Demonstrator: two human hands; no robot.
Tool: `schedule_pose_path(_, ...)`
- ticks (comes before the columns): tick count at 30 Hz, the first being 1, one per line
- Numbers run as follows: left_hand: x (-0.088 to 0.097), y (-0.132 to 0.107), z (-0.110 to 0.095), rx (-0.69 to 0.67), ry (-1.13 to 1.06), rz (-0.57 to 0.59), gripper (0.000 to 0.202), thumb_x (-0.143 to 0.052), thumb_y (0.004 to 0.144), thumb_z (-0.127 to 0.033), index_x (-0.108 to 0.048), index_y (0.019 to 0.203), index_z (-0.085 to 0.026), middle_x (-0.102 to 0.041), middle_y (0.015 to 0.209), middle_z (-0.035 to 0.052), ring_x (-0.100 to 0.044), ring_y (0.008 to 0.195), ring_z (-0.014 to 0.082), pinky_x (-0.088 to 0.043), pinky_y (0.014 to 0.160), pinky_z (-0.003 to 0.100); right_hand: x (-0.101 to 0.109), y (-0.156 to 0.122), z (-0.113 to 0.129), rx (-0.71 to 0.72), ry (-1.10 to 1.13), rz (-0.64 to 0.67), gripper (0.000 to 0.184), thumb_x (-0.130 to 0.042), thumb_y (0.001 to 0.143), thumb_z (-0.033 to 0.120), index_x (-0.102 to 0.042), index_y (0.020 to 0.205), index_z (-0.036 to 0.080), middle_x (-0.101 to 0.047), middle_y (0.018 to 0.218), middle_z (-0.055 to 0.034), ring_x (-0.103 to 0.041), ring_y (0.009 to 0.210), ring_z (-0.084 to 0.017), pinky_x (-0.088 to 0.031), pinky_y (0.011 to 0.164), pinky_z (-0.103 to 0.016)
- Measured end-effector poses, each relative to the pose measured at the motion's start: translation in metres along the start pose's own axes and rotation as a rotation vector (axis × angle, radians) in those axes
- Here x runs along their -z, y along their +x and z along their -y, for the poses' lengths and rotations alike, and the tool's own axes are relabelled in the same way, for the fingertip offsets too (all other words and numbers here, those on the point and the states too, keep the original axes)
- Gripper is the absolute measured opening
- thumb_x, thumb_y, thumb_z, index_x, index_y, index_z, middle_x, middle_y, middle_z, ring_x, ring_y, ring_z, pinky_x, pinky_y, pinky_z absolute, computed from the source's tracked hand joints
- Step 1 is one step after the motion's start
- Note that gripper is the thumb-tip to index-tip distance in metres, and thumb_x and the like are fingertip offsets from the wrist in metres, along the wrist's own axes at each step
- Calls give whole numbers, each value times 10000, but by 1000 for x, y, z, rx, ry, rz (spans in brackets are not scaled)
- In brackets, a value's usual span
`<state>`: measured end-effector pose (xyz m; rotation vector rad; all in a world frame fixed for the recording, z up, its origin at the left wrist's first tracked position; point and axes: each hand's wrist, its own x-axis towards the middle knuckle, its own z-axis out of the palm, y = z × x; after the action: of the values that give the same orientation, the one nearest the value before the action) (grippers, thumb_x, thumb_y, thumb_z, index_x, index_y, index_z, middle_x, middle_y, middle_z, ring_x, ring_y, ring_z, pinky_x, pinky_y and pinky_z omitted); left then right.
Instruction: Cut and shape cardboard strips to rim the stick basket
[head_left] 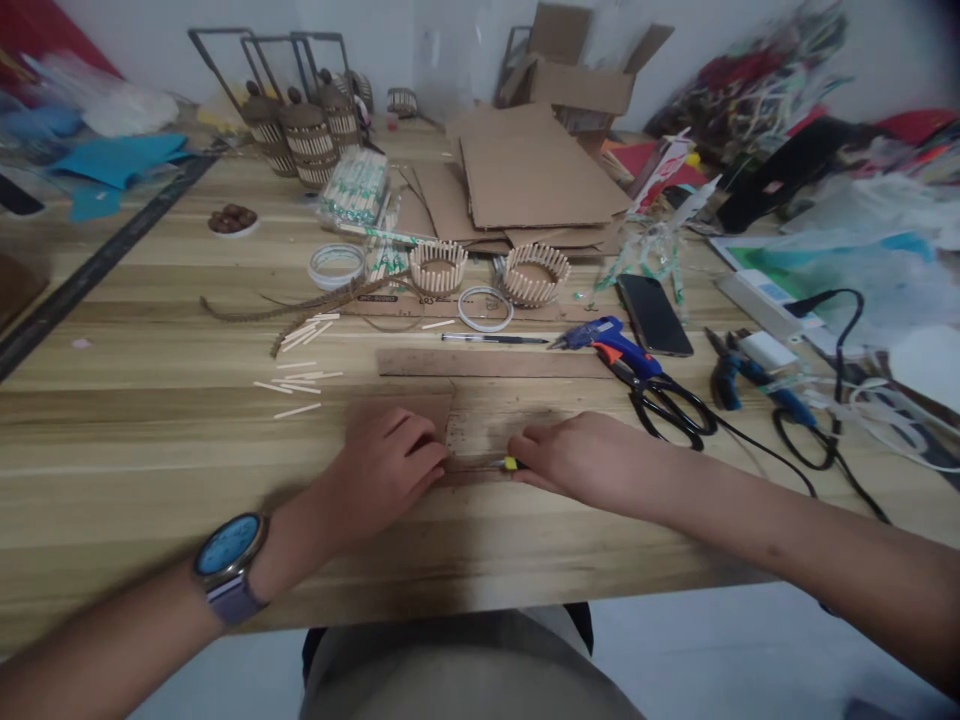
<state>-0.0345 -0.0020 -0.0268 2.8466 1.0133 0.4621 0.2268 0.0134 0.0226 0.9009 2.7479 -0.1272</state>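
My left hand (390,462), with a blue-faced watch on its wrist, lies fingers down on a brown cardboard piece (420,410) near the table's front edge. My right hand (581,462) is closed round a thin tool with a yellow part (511,463), its tip pointing left along a narrow cardboard strip (472,470) between both hands. The tool's blade is hidden and blurred. A long brown strip (487,363) lies just beyond the hands.
Black scissors (664,400), a blue glue gun (611,345), a phone (654,313) and pliers (731,375) with cables lie to the right. Two stick baskets (439,267), tape rings (335,265), loose sticks (300,380), a pen (495,339), cardboard sheets (536,180) and a box (585,70) are behind.
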Motion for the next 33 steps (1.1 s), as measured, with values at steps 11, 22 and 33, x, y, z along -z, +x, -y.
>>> schedule_pose_path(11,-27,1,7,35,11,-38,353,-452,1014,-297,-591,1285,-118,-473,1483,208,-394,1404,338,-368,1140,553,2,3,5,-21,-24,26,175,-587,983,332,-625,899,183,-698,720,-17,-625,543,-161,-162,470,-313)
schedule_pose_path(22,-26,2,3,37,44,-30,342,-459,1003,-282,-581,1288,-138,-477,1483,196,-403,1404,336,-376,1135,545,14,11,15,-40,-84,109,125,-595,966,271,-679,923,191,-717,712,-39,-666,544,-189,-200,436,-321)
schedule_pose_path(33,-28,0,6,22,24,-32,359,-495,992,-301,-601,1300,-150,-459,1500,196,-396,1409,346,-353,1150,536,18,10,20,-72,-123,180,126,-585,894,74,-650,929,176,-718,727,-39,-711,619,-206,-199,440,-311)
